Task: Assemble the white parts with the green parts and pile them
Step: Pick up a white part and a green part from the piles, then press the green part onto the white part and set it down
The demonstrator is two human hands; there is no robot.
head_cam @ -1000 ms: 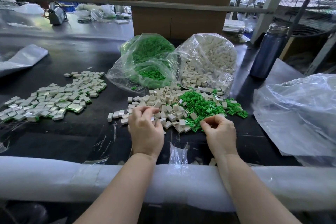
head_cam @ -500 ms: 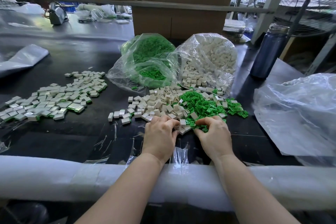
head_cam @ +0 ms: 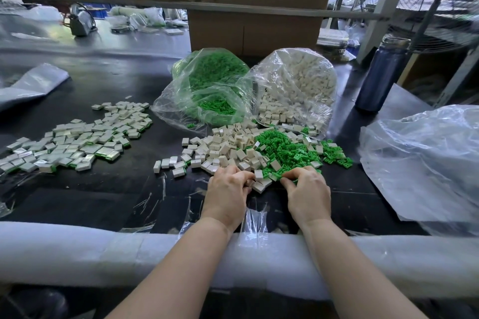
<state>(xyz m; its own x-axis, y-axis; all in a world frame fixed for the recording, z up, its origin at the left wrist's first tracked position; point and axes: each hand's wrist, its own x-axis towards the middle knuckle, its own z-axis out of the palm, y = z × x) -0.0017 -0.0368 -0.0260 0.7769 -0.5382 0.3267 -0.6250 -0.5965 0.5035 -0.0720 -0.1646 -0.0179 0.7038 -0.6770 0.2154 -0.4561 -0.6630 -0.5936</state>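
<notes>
On the black table (head_cam: 77, 197), finished pieces (head_cam: 75, 142) lie at left-centre of frame, while both hands, a second ago apart, have met at the loose heap's near edge, left hand (head_cam: 228, 194) curled among white parts (head_cam: 225, 149), right hand (head_cam: 308, 194) curled among green parts (head_cam: 287, 149), suggesting a fresh pick; holds hidden.

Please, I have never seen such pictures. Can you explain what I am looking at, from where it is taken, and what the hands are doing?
There is no machine: a person works with bare hands, filmed by a head-worn camera looking down. On the dark table lie loose white parts and loose green parts, two open bags of more behind, and finished pieces on the left. The left hand reaches into the white parts, the right hand into the green; curled fingers hide what each grip holds.
</notes>
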